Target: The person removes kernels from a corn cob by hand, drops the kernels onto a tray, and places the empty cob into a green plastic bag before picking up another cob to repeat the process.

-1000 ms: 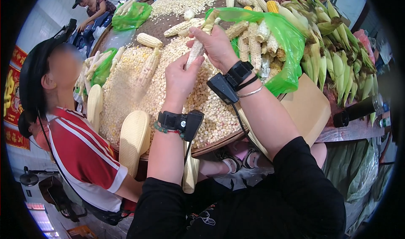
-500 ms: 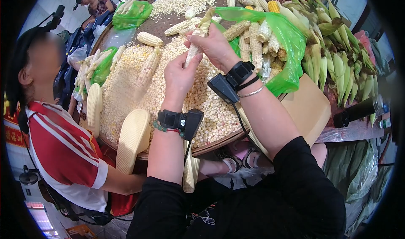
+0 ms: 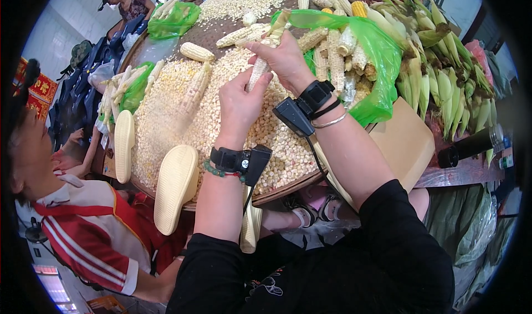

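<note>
Above the heap of loose pale kernels (image 3: 221, 98), both my hands hold one corn cob (image 3: 256, 77), tilted with its husk-stub end pointing away from me. My left hand (image 3: 240, 100) grips the near end, thumb and fingers pressed to it. My right hand (image 3: 288, 60) closes around the upper part, thumb across the cob. The cob's visible near part looks pale and stripped. Beyond my hands lie pale ears of corn (image 3: 235, 36). To the right of my right hand, a green plastic bag (image 3: 382, 42) holds several stripped cobs (image 3: 336, 56).
Cream slipper soles (image 3: 176, 184) stand at the round woven tray's (image 3: 302, 182) near-left rim. A person in a red and white shirt (image 3: 91, 231) sits close on my left. Unhusked corn (image 3: 443, 87) is piled right, near a cardboard sheet (image 3: 407, 142) and black bottle (image 3: 471, 147).
My hands and the cob have shifted slightly, the left hand a little to the right. The person on my left has leaned back and lower, showing more of the red and white shirt.
</note>
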The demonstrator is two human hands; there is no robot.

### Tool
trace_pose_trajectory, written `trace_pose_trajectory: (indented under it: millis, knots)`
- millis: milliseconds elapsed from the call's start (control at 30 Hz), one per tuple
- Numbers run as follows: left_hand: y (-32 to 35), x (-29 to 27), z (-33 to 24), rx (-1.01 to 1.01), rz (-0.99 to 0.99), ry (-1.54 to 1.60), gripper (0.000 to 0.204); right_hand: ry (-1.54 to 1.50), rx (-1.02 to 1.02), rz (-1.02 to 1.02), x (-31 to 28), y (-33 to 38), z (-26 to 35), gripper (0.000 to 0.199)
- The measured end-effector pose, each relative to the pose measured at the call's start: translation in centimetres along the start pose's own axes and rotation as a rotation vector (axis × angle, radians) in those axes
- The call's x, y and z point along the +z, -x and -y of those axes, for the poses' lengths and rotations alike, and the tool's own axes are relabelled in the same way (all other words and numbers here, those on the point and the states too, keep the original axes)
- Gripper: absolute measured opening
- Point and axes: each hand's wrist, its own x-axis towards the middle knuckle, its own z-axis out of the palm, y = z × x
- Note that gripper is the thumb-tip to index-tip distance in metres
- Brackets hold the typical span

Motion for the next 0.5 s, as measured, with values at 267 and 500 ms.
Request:
trace_pose_trajectory:
  millis: [267, 500]
  knots:
    - [-0.17, 0.24, 0.94, -0.024, 0.017, 0.101, 0.034, -0.048, 0.032, 0.026, -0.22, -0.04, -0.30, 0.036]
    - [-0.25, -0.11, 0.62, -0.073, 0.010, 0.144, 0.033, -0.127, 0.117, 0.049, -0.22, -0.27, -0.57, 0.028]
